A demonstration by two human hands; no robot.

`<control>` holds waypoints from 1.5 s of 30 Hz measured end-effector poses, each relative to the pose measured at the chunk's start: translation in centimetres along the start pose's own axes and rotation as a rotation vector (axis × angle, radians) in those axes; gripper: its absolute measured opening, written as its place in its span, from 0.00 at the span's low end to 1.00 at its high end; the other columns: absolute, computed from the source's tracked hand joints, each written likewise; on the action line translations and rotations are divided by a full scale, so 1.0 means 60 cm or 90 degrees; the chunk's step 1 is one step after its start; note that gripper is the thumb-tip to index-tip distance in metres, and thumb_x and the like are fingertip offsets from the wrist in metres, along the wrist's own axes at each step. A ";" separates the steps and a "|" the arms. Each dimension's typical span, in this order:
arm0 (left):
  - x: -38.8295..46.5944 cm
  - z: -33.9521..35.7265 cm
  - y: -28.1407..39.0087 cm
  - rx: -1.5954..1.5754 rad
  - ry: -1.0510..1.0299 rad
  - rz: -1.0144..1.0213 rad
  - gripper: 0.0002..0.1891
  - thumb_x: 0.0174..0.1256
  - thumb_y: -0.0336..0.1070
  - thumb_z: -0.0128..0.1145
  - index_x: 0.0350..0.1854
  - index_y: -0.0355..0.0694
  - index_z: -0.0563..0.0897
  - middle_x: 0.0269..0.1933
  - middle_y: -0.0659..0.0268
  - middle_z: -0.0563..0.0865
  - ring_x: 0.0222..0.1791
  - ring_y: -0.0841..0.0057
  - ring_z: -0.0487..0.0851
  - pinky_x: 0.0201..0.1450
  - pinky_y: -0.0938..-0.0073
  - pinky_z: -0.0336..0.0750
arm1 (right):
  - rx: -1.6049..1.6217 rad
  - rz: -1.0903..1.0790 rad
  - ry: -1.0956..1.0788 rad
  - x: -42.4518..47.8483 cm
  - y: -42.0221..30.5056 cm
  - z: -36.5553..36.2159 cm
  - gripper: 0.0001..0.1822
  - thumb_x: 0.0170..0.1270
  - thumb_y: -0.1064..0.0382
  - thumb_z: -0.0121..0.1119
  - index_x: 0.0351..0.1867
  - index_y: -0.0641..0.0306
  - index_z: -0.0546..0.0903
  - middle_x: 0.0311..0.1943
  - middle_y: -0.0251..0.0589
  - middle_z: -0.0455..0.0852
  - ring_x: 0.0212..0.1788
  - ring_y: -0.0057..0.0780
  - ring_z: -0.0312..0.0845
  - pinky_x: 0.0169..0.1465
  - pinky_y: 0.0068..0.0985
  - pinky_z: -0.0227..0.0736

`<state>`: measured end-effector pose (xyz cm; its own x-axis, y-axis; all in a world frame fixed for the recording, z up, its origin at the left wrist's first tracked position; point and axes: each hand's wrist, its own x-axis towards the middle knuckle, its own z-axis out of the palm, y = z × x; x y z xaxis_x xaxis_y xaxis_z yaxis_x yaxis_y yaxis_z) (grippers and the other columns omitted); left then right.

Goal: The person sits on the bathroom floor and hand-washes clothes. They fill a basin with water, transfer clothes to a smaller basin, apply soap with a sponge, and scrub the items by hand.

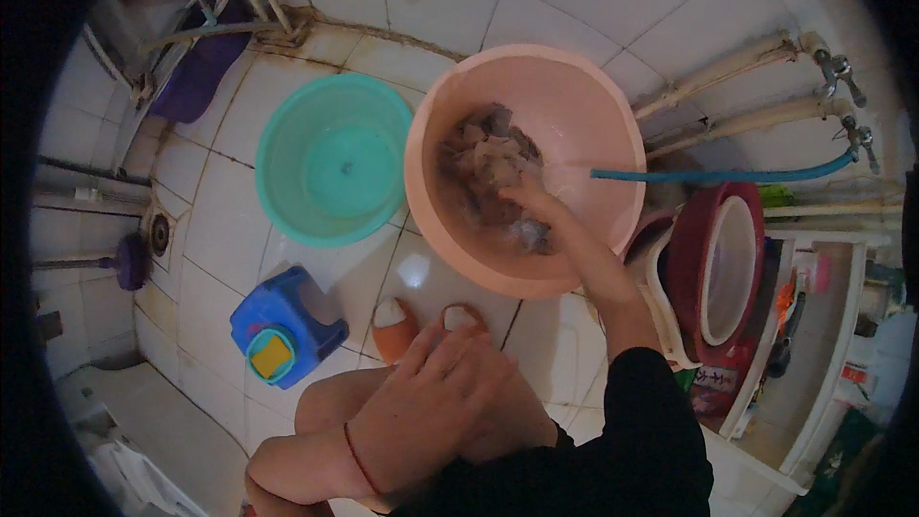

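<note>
A large pink plastic basin (pixel 596 108) stands on the tiled floor before me. Wet, crumpled cloth (pixel 477 158) lies in its left half, partly in murky water. My right hand (pixel 535 197) reaches down into the basin, with its fingers at the cloth. Whether they grip it is unclear. My left hand (pixel 452 391) rests on my knee, holding nothing, with a thin red cord around the wrist. The free end of a blue hose (pixel 689 177) hangs over the basin's right side.
A turquoise basin (pixel 276 187) stands left of the pink one. Nearer me is a blue plastic stool (pixel 287 301) bearing a small turquoise bowl with a yellow sponge (pixel 273 359). Stacked basins (pixel 686 273) and a white shelf (pixel 826 366) stand at right. Wall taps (pixel 858 133) feed the hose.
</note>
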<state>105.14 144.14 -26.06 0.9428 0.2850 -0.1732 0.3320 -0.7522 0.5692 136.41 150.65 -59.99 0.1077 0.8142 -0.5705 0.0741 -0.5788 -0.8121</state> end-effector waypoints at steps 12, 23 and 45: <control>-0.002 0.004 0.002 -0.001 -0.038 0.005 0.26 0.56 0.43 0.52 0.57 0.39 0.71 0.54 0.53 0.74 0.60 0.58 0.66 0.65 0.56 0.55 | -0.576 -0.247 0.360 0.068 -0.008 -0.093 0.39 0.44 0.51 0.68 0.59 0.55 0.66 0.60 0.50 0.64 0.63 0.50 0.56 0.51 0.49 0.67; -0.006 -0.015 0.007 -0.050 -0.089 -0.030 0.30 0.52 0.48 0.57 0.59 0.46 0.70 0.60 0.52 0.69 0.63 0.58 0.64 0.65 0.54 0.57 | -0.799 0.063 0.211 0.106 0.091 0.018 0.34 0.54 0.57 0.61 0.64 0.46 0.62 0.62 0.49 0.63 0.61 0.52 0.61 0.51 0.43 0.71; -0.025 0.048 -0.003 0.086 0.015 -0.001 0.30 0.54 0.49 0.57 0.60 0.47 0.69 0.61 0.53 0.69 0.63 0.58 0.64 0.65 0.54 0.56 | -0.688 -0.019 0.190 0.132 -0.037 -0.109 0.72 0.23 0.42 0.77 0.71 0.49 0.40 0.70 0.54 0.40 0.72 0.51 0.32 0.69 0.44 0.44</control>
<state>103.76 142.14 -28.22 0.9416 0.2989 -0.1551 0.3367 -0.8244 0.4550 143.61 158.08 -61.91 0.3137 0.8691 -0.3826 0.8868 -0.4121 -0.2091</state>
